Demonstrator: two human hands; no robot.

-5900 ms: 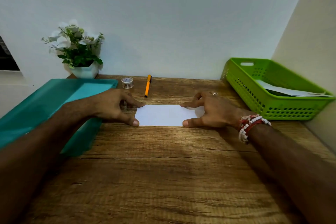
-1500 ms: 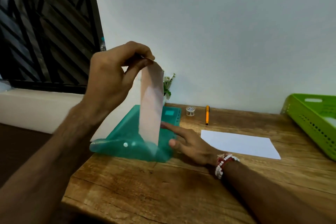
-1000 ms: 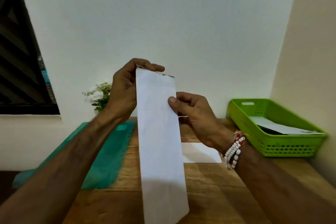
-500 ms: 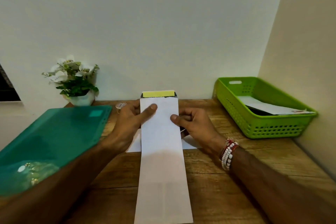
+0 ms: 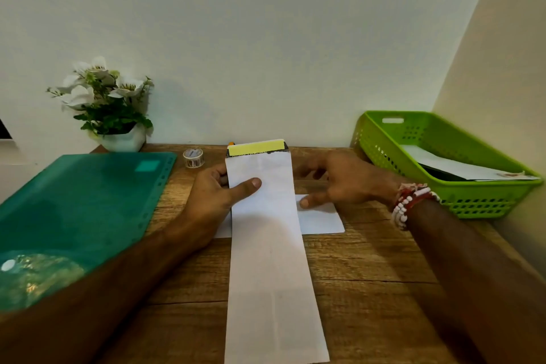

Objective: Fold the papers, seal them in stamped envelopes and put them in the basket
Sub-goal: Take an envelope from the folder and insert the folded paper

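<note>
A long white envelope [image 5: 271,260] with a yellow strip on its open flap is held lengthwise over the wooden desk [image 5: 369,275]. My left hand [image 5: 218,195] grips its left edge, thumb on top. My right hand [image 5: 334,183] is off the envelope, fingers spread, its thumb touching the folded white paper [image 5: 320,217] that lies flat under the envelope. The green basket [image 5: 384,142] stands at the right with a sealed envelope [image 5: 461,168] inside.
A teal plastic folder [image 5: 79,204] covers the left side of the desk. A white flower pot [image 5: 118,115] stands at the back left. A small roll of stamps [image 5: 193,157] and an orange pen tip [image 5: 231,143] lie by the wall.
My left hand took the envelope out of the teal folder and brought it over the folded paper. My right hand has just let go of the envelope and moved right onto the paper.
</note>
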